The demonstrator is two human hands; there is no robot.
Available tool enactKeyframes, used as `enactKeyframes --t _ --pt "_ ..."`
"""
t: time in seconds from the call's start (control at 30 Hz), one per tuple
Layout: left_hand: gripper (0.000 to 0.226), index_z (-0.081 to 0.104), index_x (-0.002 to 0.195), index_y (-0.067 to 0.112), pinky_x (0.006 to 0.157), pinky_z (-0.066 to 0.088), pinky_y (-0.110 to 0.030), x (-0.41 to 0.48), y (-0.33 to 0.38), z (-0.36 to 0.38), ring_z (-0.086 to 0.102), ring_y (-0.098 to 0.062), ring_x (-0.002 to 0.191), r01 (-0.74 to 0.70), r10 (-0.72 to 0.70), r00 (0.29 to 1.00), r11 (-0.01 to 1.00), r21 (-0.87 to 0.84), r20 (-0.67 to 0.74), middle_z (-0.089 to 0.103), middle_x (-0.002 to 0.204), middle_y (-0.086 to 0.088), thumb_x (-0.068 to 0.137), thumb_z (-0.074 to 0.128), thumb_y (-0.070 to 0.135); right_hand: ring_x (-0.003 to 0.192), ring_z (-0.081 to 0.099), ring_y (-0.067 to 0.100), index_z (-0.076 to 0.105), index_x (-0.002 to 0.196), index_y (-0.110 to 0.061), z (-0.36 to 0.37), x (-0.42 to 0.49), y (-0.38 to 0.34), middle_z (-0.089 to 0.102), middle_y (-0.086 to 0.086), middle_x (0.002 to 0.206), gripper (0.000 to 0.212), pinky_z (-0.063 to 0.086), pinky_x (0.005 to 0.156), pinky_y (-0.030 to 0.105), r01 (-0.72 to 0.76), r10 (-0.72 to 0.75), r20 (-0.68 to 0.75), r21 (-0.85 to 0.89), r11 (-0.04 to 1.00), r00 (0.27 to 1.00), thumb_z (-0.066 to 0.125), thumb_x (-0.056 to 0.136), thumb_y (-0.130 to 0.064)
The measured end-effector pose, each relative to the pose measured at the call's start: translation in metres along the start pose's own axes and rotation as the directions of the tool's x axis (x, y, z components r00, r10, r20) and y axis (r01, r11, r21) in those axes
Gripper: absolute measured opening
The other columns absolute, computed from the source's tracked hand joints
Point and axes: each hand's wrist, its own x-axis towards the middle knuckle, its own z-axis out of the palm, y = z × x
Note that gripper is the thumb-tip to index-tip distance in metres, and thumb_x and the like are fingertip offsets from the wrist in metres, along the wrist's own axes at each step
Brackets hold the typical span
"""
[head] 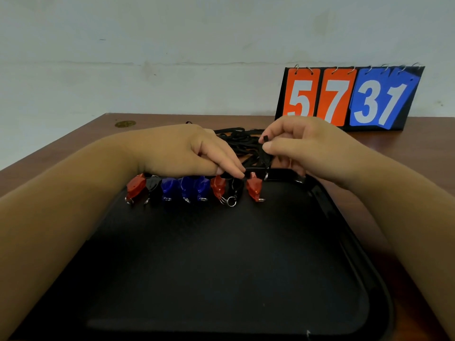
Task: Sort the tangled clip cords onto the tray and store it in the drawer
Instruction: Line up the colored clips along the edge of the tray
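Note:
A black tray (pixel 221 267) lies on the brown table in front of me. Along its far edge stands a row of clips: red (pixel 135 187), black (pixel 154 187), several blue (pixel 187 188), another red (pixel 218 188) and a red one at the right end (pixel 254 187). Their black cords (pixel 236 141) pile up tangled behind the tray. My left hand (pixel 192 151) rests over the cords, its fingertips pressing on a cord near the clips. My right hand (pixel 302 146) pinches a black cord between thumb and forefinger, a little above the tray's far edge.
A flip scoreboard (pixel 349 97) showing 57 and 31 stands at the back right against the wall. The table's left edge (pixel 49 143) runs diagonally. A small brass-coloured disc (pixel 125 123) sits near the far left corner.

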Motion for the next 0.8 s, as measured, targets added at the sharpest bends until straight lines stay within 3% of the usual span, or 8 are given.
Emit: enactKeyframes --t 0.07,0.23,0.43,0.6,0.8 --pt "0.041 0.078 0.126 0.043 0.110 0.037 -0.021 -0.0005 -0.0005 0.0000 0.058 0.009 0.128 0.015 -0.015 1.000 1.000 -0.004 -0.020 0.069 0.132 0.035 0.106 0.065 0.010 0.062 0.065 0.015 0.075 0.107 -0.034 -0.0061 -0.0016 0.0009 0.076 0.000 0.081 0.008 0.056 0.060 0.028 -0.028 0.034 0.091 -0.063 0.998 0.995 0.072 0.100 -0.035" --pt "0.041 0.077 0.129 0.042 0.112 0.040 -0.023 -0.0005 -0.0010 0.0004 0.060 0.007 0.129 0.035 -0.036 0.999 0.999 -0.031 -0.026 0.070 0.131 0.033 0.106 0.064 0.010 0.057 0.060 0.019 0.076 0.106 -0.033 -0.0092 -0.0016 0.0008 0.075 0.000 0.076 0.008 0.054 0.061 0.028 -0.075 0.108 0.233 -0.150 0.986 0.966 0.073 0.101 -0.038" --pt "0.042 0.078 0.126 0.043 0.111 0.041 -0.023 -0.0004 -0.0014 0.0007 0.061 0.006 0.128 0.038 -0.039 0.999 0.999 -0.031 -0.019 0.070 0.130 0.033 0.105 0.065 0.010 0.054 0.065 0.011 0.075 0.111 -0.034 -0.0069 -0.0007 -0.0002 0.078 -0.010 0.081 0.012 0.059 0.060 0.021 -0.075 0.116 0.251 -0.167 0.983 0.961 0.072 0.101 -0.040" --pt "0.041 0.079 0.126 0.042 0.111 0.041 -0.023 -0.0004 -0.0028 0.0008 0.061 0.005 0.128 0.037 -0.038 0.999 0.999 -0.033 -0.028 0.070 0.130 0.033 0.105 0.065 0.009 0.073 0.079 0.015 0.074 0.114 -0.036 -0.0065 -0.0012 0.0006 0.079 -0.002 0.094 0.014 0.066 0.081 0.034 -0.078 0.131 0.271 -0.199 0.977 0.954 0.073 0.102 -0.030" --pt "0.040 0.079 0.126 0.042 0.110 0.039 -0.021 -0.0002 -0.0032 0.0000 0.060 0.006 0.130 0.033 -0.034 0.999 0.999 -0.034 -0.039 0.070 0.131 0.031 0.106 0.065 0.011 0.075 0.078 0.014 0.072 0.111 -0.039 -0.0063 -0.0017 -0.0008 0.079 -0.005 0.091 0.010 0.060 0.075 0.025 -0.049 0.129 0.277 -0.280 0.959 0.952 0.072 0.103 -0.033"
